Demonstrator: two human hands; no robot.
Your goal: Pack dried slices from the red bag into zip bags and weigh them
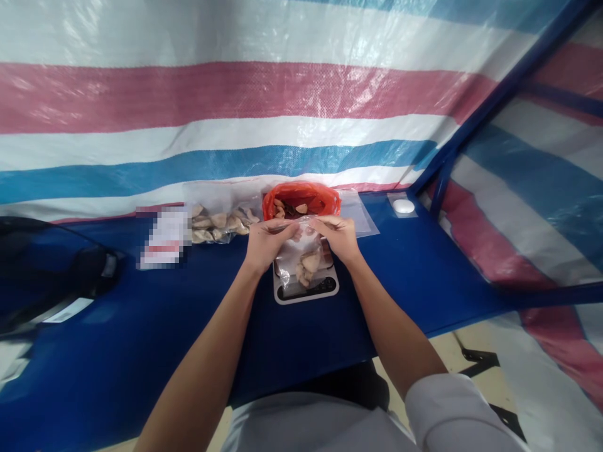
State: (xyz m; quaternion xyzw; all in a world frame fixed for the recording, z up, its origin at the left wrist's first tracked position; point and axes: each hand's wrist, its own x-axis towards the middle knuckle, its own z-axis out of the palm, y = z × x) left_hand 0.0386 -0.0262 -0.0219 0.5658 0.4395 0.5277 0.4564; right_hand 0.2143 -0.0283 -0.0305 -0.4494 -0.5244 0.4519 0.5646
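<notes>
Between my two hands hangs a clear plastic bag (288,256) with several pale, dried slices (308,267) at its bottom. My left hand (269,240) pinches the bag's top edge on one side, and my right hand (338,236) pinches it on the other. Below the bag is a white kitchen scale (306,299) with a dark display strip, partly hidden by the bag. Just beyond my hands stands an open red plastic bag (301,190) with more of the slices inside.
Filled clear bags (219,227) lie at the left, beside a blurred white and red packet (164,238). Flat clear bags (360,216) lie right of the red bag. A small white case (403,207) sits farther right on the blue table (188,351). A dark bag (70,270) is far left.
</notes>
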